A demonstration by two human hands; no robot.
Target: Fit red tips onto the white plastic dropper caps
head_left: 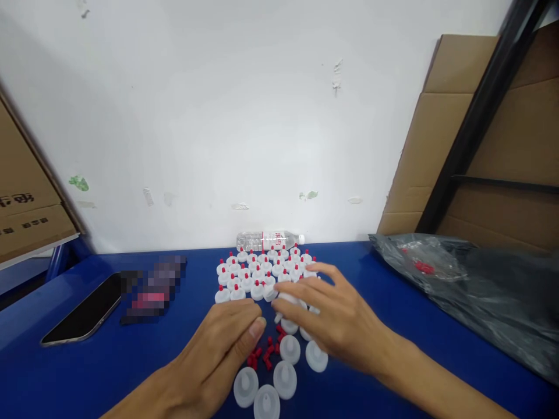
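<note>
My left hand [227,346] is closed, thumb pressed against the curled fingers. Whatever it may hold is hidden. My right hand [336,317] has its fingertips around a tilted white spouted cap [288,299], its spout pointing down and left. Beyond both hands stand several white spouted caps [247,283] with red tips, set close together. Small red tips [268,351] lie loose between my hands. Nearer to me are several white caps [285,379] with bare spouts, some partly covered by my right hand.
A clear plastic bottle [271,240] lies along the wall behind the caps. On the left are a phone [82,311] and a blurred-out item [155,291]. A dark plastic bag [463,297] with a clear bag of red pieces [423,267] lies right. Cardboard [428,139] leans behind.
</note>
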